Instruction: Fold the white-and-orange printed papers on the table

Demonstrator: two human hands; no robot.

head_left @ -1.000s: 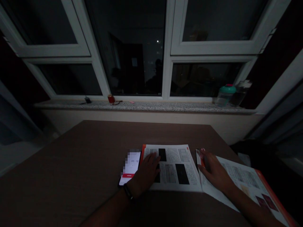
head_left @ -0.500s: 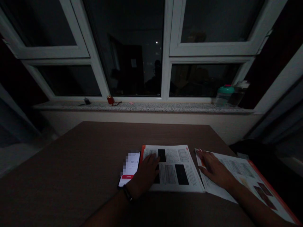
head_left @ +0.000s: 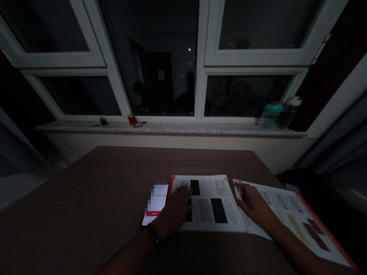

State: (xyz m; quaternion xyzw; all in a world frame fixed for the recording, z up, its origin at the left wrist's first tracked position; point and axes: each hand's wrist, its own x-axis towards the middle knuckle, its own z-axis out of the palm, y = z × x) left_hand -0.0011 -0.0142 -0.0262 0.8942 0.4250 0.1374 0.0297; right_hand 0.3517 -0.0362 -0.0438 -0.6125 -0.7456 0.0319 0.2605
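Note:
A printed book or magazine lies spread on the table, with a left page (head_left: 216,191) and a right page (head_left: 282,204), both edged in orange-red. My left hand (head_left: 179,204) rests flat on the left page, fingers spread, a dark band on its wrist. At the upper left of the right page is my right hand (head_left: 252,200), its fingers bent and its thumb apart from them. A pinkish patch shows between finger and thumb; I cannot tell whether it is print or an object. Beside my left hand lies a lit phone (head_left: 157,198) showing a timer.
Brown table (head_left: 86,198) surface extends left. Behind it, a granite sill (head_left: 177,129) holds a small red object (head_left: 132,119), a small dark item (head_left: 103,121) and a clear bottle with a teal lid (head_left: 271,114). Dark windows stand above; curtains hang at the sides.
The right page has shifted left, and my right hand with it, its fingers more bent than before. My left hand stays on the left page. The phone's timer has advanced.

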